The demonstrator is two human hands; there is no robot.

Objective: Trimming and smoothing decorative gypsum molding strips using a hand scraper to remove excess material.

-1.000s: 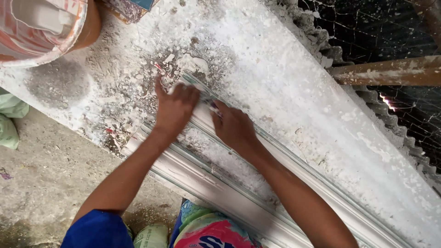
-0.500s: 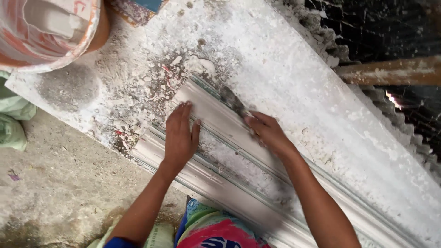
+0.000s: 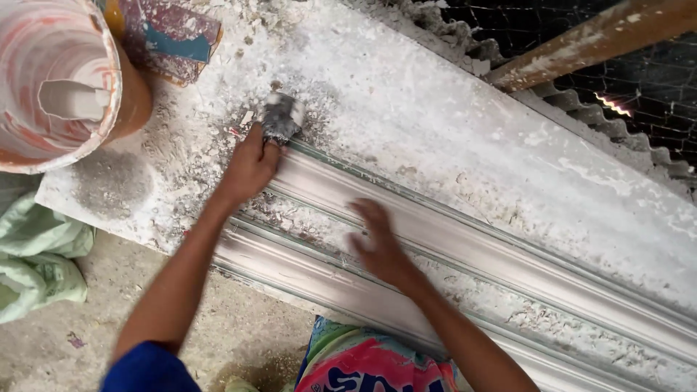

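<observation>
The moulding (image 3: 465,254) lay diagonally across the frame, from upper centre to lower right, on the plaster-caked desk (image 3: 450,131). At its upper end the left hand (image 3: 250,168) had its grip pinched on a plaster-smeared scraper (image 3: 282,117), blade at the moulding's tip. The right hand (image 3: 381,247), blurred, rested spread and flat mid-moulding. A bucket (image 3: 58,80) stood upper left. This looked like smoothing the end; next would need steady pressure along the groove.

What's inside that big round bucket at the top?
The bucket is smeared inside with white and reddish plaster, and a pale flat tool or scoop lies in it. Its bottom is coated, so anything beneath stays hidden.
</observation>
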